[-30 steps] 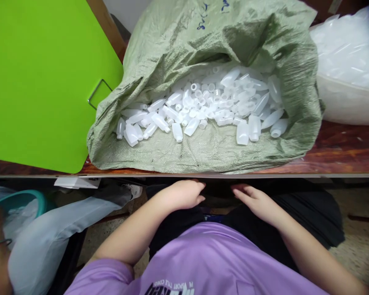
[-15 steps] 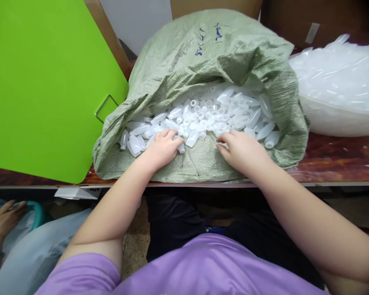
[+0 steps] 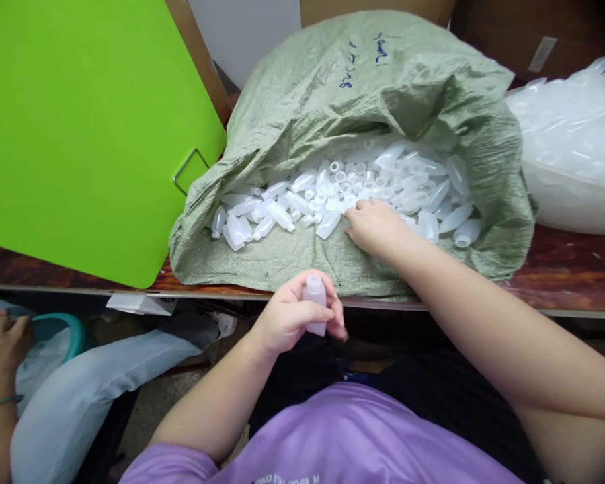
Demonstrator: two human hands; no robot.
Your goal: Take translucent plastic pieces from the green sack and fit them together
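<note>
My left hand (image 3: pixel 295 312) is closed around a small translucent plastic bottle (image 3: pixel 314 296), neck up, just in front of the table edge. In the mouth of a big pale green woven sack (image 3: pixel 307 259) lies a heap of similar empty white bottles (image 3: pixel 327 225), tumbled in all directions. My right hand (image 3: pixel 376 228) reaches into the front of this heap, palm down, with its fingers bent among the bottles. Its fingertips are partly hidden, so whether it grips a bottle does not show.
A bright green board (image 3: pixel 91 134) with a wire handle stands at the left. To the right is a clear bag (image 3: pixel 575 161) full of bottles. Cardboard boxes (image 3: pixel 509 33) stand behind. At lower left, another person's hand (image 3: pixel 5 343) is at a teal basket (image 3: pixel 73 336).
My left hand has come out of the heap toward my body with a bottle in it. My right hand has moved slightly into the bottles. The view has shifted a little left.
</note>
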